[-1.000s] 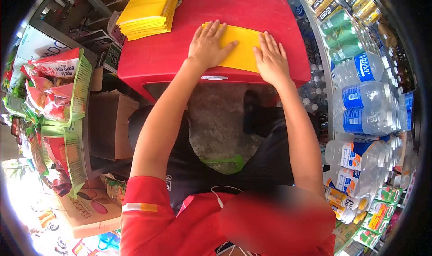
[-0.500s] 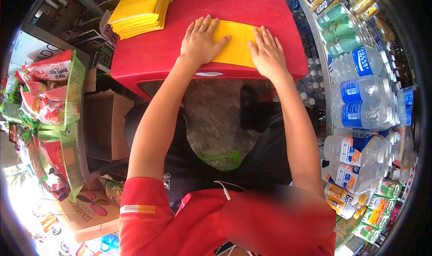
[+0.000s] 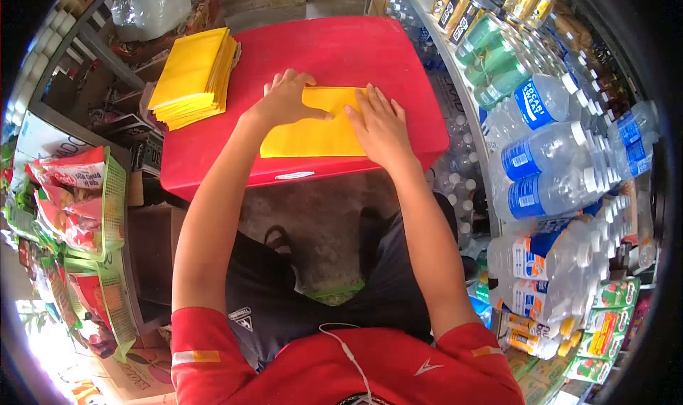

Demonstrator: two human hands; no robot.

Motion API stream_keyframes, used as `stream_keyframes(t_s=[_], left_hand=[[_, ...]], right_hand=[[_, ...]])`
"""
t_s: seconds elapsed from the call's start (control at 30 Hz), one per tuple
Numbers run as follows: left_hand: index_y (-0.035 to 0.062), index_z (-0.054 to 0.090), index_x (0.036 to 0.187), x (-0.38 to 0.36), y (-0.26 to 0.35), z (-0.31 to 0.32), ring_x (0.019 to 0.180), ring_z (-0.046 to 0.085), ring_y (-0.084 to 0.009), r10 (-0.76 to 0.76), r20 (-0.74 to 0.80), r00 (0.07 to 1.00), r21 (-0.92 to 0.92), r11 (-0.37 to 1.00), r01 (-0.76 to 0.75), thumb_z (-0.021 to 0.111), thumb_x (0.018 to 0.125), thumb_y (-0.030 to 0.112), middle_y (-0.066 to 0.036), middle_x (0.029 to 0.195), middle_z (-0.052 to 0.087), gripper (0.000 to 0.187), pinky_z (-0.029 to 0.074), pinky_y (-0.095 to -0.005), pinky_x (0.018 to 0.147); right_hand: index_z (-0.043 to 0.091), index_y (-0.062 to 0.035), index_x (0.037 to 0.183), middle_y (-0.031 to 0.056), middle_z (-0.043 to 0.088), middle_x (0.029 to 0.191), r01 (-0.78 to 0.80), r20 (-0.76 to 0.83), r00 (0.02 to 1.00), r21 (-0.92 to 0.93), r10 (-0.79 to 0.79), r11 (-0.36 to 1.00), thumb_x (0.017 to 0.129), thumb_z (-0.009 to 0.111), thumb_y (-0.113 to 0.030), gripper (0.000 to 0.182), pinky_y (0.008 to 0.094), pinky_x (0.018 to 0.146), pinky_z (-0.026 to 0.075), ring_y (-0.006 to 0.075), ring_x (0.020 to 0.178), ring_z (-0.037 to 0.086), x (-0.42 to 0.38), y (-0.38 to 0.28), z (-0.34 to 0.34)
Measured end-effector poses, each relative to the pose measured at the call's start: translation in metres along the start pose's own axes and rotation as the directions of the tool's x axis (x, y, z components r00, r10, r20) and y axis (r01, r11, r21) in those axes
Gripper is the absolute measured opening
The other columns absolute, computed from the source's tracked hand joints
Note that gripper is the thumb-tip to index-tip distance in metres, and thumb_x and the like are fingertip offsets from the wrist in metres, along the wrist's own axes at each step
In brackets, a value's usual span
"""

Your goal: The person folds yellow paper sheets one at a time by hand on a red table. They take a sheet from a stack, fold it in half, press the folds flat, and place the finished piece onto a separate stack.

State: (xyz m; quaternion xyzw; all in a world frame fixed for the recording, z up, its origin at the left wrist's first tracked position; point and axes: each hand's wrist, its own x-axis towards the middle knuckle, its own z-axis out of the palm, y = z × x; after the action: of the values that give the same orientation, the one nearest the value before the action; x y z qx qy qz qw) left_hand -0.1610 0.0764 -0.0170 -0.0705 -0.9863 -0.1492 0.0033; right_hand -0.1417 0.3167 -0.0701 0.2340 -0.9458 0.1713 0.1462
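A flat yellow sheet or envelope [image 3: 313, 136] lies near the front edge of the red table [image 3: 341, 49]. Over its left part is my left hand [image 3: 286, 104], fingers apart and curved, holding nothing; whether it touches the yellow piece I cannot tell. My right hand [image 3: 380, 124] rests on the right end of the piece with its fingers spread. A stack of yellow envelopes [image 3: 191, 77] sits on the table's left side, apart from both hands.
On the right, a shelf carries packs of bottles [image 3: 548, 170] and cans [image 3: 491, 6]. Green baskets of snack packets [image 3: 110, 206] stand at the left. A plastic bag [image 3: 151, 10] is at the back left. An open cardboard box [image 3: 153, 245] sits below the table's left side.
The view has shifted, showing more beyond the table. My left hand has gone from lying flat to a raised, curved pose, and more of the yellow piece shows. My right hand stays on its right end.
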Motion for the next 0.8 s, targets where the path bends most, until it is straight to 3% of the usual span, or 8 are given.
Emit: stream_keyframes(t_s=[0.07, 0.17, 0.2, 0.3, 0.4, 0.5, 0.7, 0.8], left_hand=[[0.0142, 0.065, 0.130, 0.010, 0.003, -0.010, 0.132, 0.052, -0.0332, -0.056, 0.137, 0.989, 0.032, 0.998, 0.053, 0.086, 0.059, 0.073, -0.011, 0.134, 0.060, 0.094, 0.042, -0.0563, 0.108], [0.0124, 0.065, 0.129, 0.025, 0.006, -0.018, 0.132, 0.052, -0.0335, -0.092, 0.243, 0.966, 0.151, 0.987, 0.056, 0.086, 0.058, 0.075, -0.011, 0.131, 0.062, 0.097, 0.043, -0.0556, 0.108], [0.0067, 0.066, 0.125, 0.028, 0.002, -0.015, 0.126, 0.057, -0.0346, -0.043, 0.269, 0.962, 0.165, 0.986, -0.002, 0.086, 0.058, 0.075, -0.014, 0.126, 0.065, 0.098, 0.046, -0.0509, 0.106], [0.0019, 0.067, 0.123, 0.028, 0.001, -0.016, 0.119, 0.062, -0.0357, 0.012, 0.360, 0.933, 0.089, 0.995, -0.047, 0.087, 0.060, 0.073, -0.017, 0.121, 0.067, 0.096, 0.049, -0.0444, 0.102], [-0.0020, 0.068, 0.122, 0.016, 0.008, -0.024, 0.112, 0.066, -0.0353, -0.014, 0.386, 0.922, -0.021, 0.999, 0.024, 0.087, 0.064, 0.069, -0.020, 0.118, 0.070, 0.093, 0.051, -0.0406, 0.097], [-0.0020, 0.068, 0.124, 0.006, 0.003, -0.015, 0.108, 0.068, -0.0322, 0.006, 0.358, 0.934, -0.095, 0.995, 0.030, 0.084, 0.074, 0.063, -0.019, 0.116, 0.072, 0.084, 0.052, -0.0393, 0.094], [0.0023, 0.068, 0.128, -0.030, -0.008, -0.017, 0.102, 0.069, -0.0207, 0.117, 0.244, 0.963, -0.378, 0.926, -0.016, 0.069, 0.097, 0.044, -0.014, 0.108, 0.074, 0.052, 0.053, -0.0372, 0.090], [0.0042, 0.070, 0.123, -0.046, -0.016, -0.042, 0.098, 0.071, -0.0216, 0.040, 0.091, 0.995, -0.569, 0.822, 0.019, 0.070, 0.097, 0.036, -0.014, 0.106, 0.075, 0.041, 0.054, -0.0345, 0.090]], right_hand=[[0.054, -0.0037, 0.147, 0.0208, 0.049, 0.155, 0.040, -0.070, 0.997, 0.010, -0.039, 0.999, 0.109, 0.041, -0.045, 0.057, 0.0505, 0.120, 0.027, 0.0311, 0.147, 0.042, 0.002, 0.004, 0.005], [0.060, -0.0043, 0.140, 0.0187, 0.056, 0.148, 0.066, -0.147, 0.987, 0.059, -0.057, 0.996, 0.107, 0.048, -0.041, 0.051, 0.0496, 0.117, 0.031, 0.0298, 0.142, 0.048, 0.009, 0.015, 0.002], [0.062, -0.0044, 0.137, 0.0180, 0.058, 0.146, 0.071, -0.161, 0.985, 0.094, -0.055, 0.993, 0.106, 0.050, -0.039, 0.048, 0.0493, 0.116, 0.032, 0.0293, 0.140, 0.050, 0.009, 0.014, 0.002], [0.063, -0.0038, 0.133, 0.0176, 0.063, 0.139, 0.059, -0.172, 0.985, 0.212, -0.022, 0.975, 0.105, 0.054, -0.036, 0.044, 0.0495, 0.113, 0.036, 0.0311, 0.134, 0.055, 0.012, 0.015, -0.004], [0.063, -0.0029, 0.132, 0.0196, 0.065, 0.134, 0.064, -0.206, 0.979, 0.287, -0.004, 0.956, 0.104, 0.056, -0.033, 0.042, 0.0503, 0.108, 0.041, 0.0340, 0.127, 0.060, 0.014, 0.018, -0.006], [0.062, -0.0041, 0.133, 0.0219, 0.067, 0.130, 0.040, -0.209, 0.977, 0.368, 0.040, 0.929, 0.104, 0.059, -0.032, 0.041, 0.0514, 0.102, 0.047, 0.0373, 0.121, 0.064, 0.016, 0.019, -0.012], [0.058, -0.0070, 0.139, 0.0207, 0.066, 0.129, -0.070, -0.240, 0.927, 0.644, 0.289, 0.762, 0.103, 0.064, -0.031, 0.044, 0.0452, 0.094, 0.055, 0.0318, 0.109, 0.069, 0.017, 0.022, -0.018], [0.055, -0.0062, 0.143, 0.0174, 0.064, 0.131, -0.067, -0.256, 0.910, 0.687, 0.328, 0.723, 0.104, 0.063, -0.026, 0.045, 0.0385, 0.091, 0.055, 0.0253, 0.104, 0.068, 0.012, 0.011, -0.031]])
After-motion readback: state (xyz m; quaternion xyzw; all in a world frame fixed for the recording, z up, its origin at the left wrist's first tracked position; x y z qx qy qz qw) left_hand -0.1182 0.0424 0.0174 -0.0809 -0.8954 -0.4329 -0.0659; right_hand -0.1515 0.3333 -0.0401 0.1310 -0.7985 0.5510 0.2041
